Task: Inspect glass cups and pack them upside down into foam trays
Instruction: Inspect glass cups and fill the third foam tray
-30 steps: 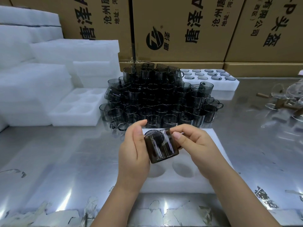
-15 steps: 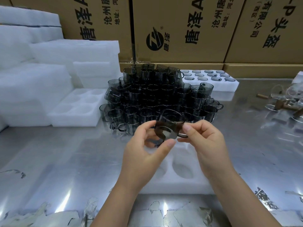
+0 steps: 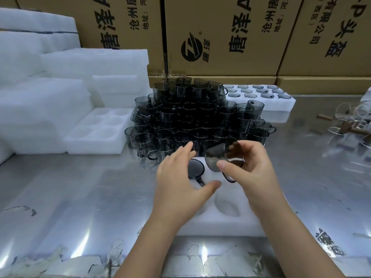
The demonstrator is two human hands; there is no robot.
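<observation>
Releasing the cup (image 3: 217, 157), the left hand (image 3: 176, 181) spreads open; the right hand (image 3: 251, 173) alone grips it, tilted.

A smoky glass cup (image 3: 214, 155) tilts above the foam tray (image 3: 210, 225), beside another cup (image 3: 195, 169) seated upside down.

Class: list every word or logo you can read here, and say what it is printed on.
"唐泽", "沧州唐", "地址": left brown cardboard box.
"唐泽A", "沧州唐", "地址", round logo reading "唐泽": middle brown cardboard box.
"P头盔", "有限公司": right brown cardboard box; small bracketed line unreadable.
Too blurred to read: dark print on shiny steel table.
</observation>
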